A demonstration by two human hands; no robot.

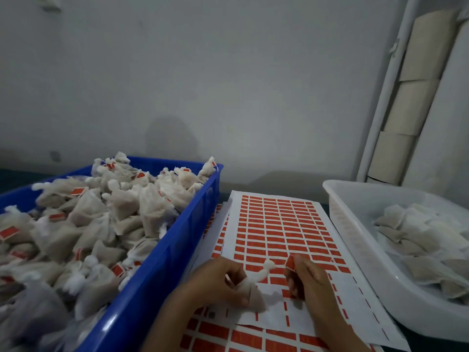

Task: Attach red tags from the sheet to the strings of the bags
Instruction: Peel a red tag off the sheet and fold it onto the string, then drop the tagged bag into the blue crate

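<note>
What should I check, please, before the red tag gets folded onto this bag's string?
1. Bag gripped by left hand: ok.
2. Red tag pinched in right hand: ok.
3. String lying across the tag: cannot tell, too thin and blurred.
4. Tags left on the sheet: ok, many rows remain.
5. Blue crate on the left, holding tagged bags, has room: not ok, heaped above the rim.
6. White tray on the right still holds untagged bags: ok.
</note>
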